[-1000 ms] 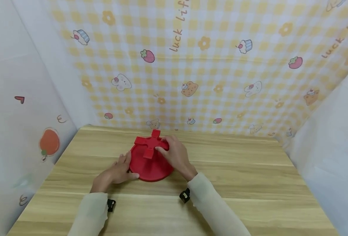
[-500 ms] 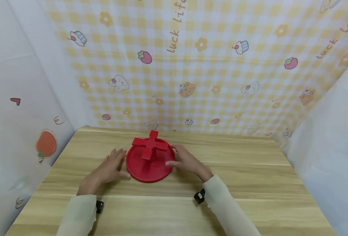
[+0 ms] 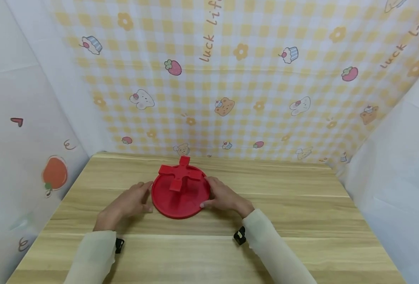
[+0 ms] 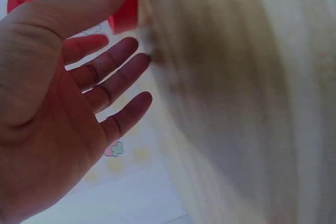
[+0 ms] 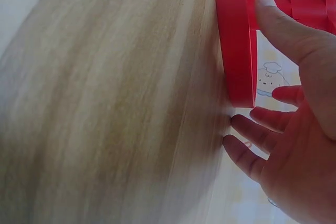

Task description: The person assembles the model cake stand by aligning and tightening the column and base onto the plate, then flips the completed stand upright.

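A red stand with a round, rimmed base [image 3: 179, 208] sits on the table; its cross-shaped top [image 3: 180, 172] rises on a short post [image 5: 302, 6]. My left hand [image 3: 131, 202] lies beside the base's left rim, thumb and fingers apart. The left wrist view shows those fingers loosely spread near the red edge [image 4: 125, 17]; contact there is unclear. At the right rim is my right hand [image 3: 227, 198]. In the right wrist view its thumb lies in front of the stand and its fingers extend loosely past the base, without curling round it.
The wood-grain table [image 3: 301, 221] extends around the stand. A yellow checked cloth [image 3: 259, 86] hangs behind it, and white cloth walls [image 3: 397, 165] close off both sides. A black strap piece [image 3: 240, 236] sits at my right wrist.
My right hand has left an arm of the cross top and come down to the base's right rim. My left hand has backed slightly off the left rim. The stand stays upright.
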`<state>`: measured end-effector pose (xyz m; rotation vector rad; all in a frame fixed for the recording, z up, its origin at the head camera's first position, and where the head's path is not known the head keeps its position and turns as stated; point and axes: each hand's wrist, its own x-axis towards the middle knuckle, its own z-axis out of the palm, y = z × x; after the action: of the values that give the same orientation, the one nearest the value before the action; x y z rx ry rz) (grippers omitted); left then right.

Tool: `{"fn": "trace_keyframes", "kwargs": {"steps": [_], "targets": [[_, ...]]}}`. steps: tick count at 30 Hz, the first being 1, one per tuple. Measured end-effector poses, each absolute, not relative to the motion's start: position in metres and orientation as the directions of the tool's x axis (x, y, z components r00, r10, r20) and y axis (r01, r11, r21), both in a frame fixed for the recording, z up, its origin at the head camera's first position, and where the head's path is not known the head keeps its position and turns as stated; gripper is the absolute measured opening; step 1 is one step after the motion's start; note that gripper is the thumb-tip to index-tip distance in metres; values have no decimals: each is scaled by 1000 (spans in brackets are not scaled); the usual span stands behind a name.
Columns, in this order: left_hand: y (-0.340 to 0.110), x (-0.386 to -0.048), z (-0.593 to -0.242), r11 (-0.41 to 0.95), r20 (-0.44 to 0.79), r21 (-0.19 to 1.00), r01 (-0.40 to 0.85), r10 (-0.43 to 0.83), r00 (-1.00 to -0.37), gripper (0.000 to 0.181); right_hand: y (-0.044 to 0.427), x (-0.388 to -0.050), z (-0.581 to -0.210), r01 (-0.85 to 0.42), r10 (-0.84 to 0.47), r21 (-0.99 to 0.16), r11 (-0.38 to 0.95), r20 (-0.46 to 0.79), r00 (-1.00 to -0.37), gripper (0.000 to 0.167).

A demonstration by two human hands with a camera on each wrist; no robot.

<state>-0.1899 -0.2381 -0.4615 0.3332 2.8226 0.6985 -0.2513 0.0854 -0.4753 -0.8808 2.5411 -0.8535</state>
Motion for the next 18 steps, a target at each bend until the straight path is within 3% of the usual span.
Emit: {"fn": "trace_keyframes", "kwargs": {"steps": [6,12,18], "targets": [[-239,-193,-469,839,-152,512,185,300,-942,104,84,-252,-476,-479,-660,-611,630,-96,-745,96],[-242,-199,-475,828,-201,527,188,337,-920,117,81,-249,-478,-517,-654,-521,679,-109,-749,101],[-242,-207,-477,798,-187,570,198,360,-914,120,79,-247,-479,-501,-616,-483,718,-107,-780,102]]}}
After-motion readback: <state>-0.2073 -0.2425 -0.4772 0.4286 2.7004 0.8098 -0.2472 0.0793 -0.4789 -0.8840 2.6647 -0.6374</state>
